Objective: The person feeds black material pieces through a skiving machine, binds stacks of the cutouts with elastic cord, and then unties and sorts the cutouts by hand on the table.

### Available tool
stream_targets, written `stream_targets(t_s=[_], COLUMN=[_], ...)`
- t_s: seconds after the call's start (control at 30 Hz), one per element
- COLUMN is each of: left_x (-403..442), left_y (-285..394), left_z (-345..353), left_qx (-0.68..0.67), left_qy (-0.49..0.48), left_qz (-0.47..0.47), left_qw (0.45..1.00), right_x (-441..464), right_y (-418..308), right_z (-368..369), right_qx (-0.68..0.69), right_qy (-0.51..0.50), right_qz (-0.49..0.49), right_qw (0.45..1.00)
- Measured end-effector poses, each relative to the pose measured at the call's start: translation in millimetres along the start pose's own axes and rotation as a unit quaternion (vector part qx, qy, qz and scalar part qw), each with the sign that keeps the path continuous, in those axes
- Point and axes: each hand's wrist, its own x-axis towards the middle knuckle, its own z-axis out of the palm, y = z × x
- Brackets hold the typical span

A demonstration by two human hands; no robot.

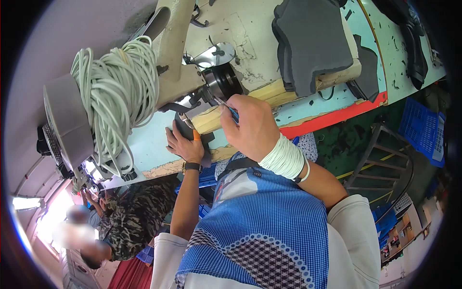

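My left hand (pixel 186 147) lies with its fingers spread on a dark grey sheet piece (pixel 207 155) at the table edge, an orange cover on one digit. My right hand (pixel 252 126) is closed in a pinch around a small blue-handled tool (pixel 234 114). Its thin metal tip points at the machine's black wheel (pixel 223 81); my fingers hide most of it, so its kind is unclear. The light-coloured sewing-type machine (pixel 175 72) stands just beyond both hands. Wound round my right wrist is a thick band of pale cord (pixel 284 159).
A large coil of pale green cord (pixel 115 91) hangs on the machine. Dark grey cut sheets (pixel 313 43) lie stacked on a padded bar at the right. Blue crates (pixel 421 130) and a metal rack (pixel 380 159) stand beyond the red table edge (pixel 337 115). Another person (pixel 139 212) works at left.
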Motion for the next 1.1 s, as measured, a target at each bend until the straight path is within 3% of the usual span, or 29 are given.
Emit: stream_targets(t_s=[0.27, 0.47, 1.1], left_x=[-1, -2, -1], left_y=[-1, -3, -7], left_z=[2, 5, 7], left_qx=[0.000, -0.004, -0.001], left_qy=[0.004, 0.016, 0.015], left_qz=[0.000, 0.009, 0.012], left_qw=[1.000, 1.000, 1.000], right_x=[-5, -3, -5], right_y=[13, 7, 12], right_z=[7, 7, 12], right_qx=[0.036, 0.054, 0.047], right_qy=[0.042, 0.070, 0.047], right_qz=[-0.047, -0.018, -0.042], right_qw=[0.997, 0.996, 0.997])
